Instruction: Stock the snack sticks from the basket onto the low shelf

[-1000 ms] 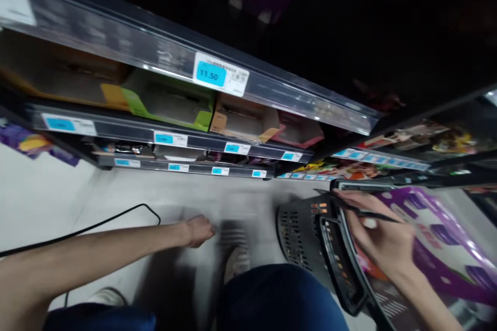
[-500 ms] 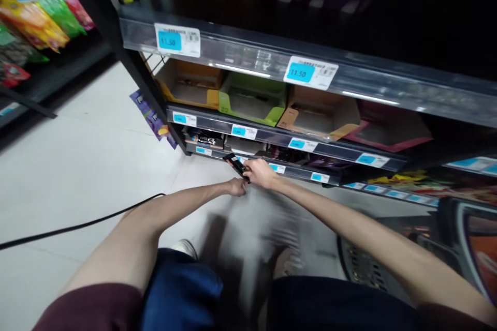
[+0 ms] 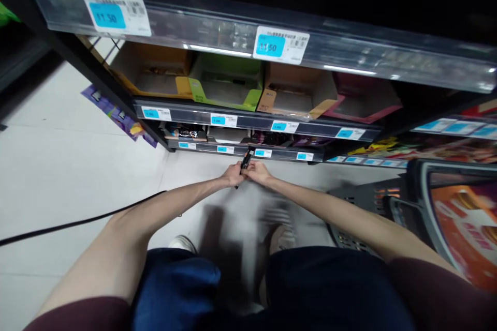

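Observation:
Between my hands is a slim black packet (image 3: 247, 157) with a small pale patch near its upper end; I cannot make out its kind. It tilts, its upper end leaning right toward the bottom shelf. My left hand (image 3: 233, 174) is closed around its lower part. From the other side, my right hand (image 3: 258, 171) pinches it with closed fingers. Just beyond lies the bottom shelf (image 3: 202, 148), with a box of dark packets (image 3: 272, 138) and an open pale box (image 3: 229, 134). Both hands are low, above the floor.
Open display boxes, including a green box (image 3: 225, 88), stand on the shelf above. A thick upper shelf edge (image 3: 202, 33) juts out overhead. At right is a grey basket (image 3: 365, 194) beside an orange box (image 3: 466, 222). A black cable (image 3: 85, 219) crosses at left. Purple packets (image 3: 118, 115) hang by the post.
The black packet has turned from leaning left to leaning right. My left hand has moved up onto it, and my right hand's grip has shifted. The view has come closer to the shelves.

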